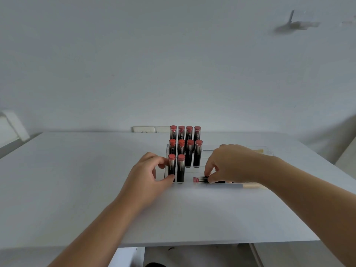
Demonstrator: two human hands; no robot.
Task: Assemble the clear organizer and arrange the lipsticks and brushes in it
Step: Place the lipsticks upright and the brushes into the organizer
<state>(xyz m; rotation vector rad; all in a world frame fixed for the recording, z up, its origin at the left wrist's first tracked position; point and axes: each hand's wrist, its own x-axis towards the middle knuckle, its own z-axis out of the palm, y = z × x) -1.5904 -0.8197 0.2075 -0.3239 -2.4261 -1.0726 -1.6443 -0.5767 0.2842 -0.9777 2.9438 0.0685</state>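
Standing on a white rectangular table, a clear stepped acrylic organizer with ten upright black lipsticks with red caps in three rows. Left hand, thumb and curled fingers around the front-left lipstick. Right hand, fingertips pinching a lying lipstick just before the organizer, beside a lying brush with silver ferrule and pale wooden handle.

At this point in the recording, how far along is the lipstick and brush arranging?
Mostly done: ten lipsticks stand upright in the clear organizer, four in the back row, four in the middle, two in front. In hand: the left hand holds the front-left lipstick; the right hand picks up a lying lipstick. Left: that lipstick and the brush on the table.
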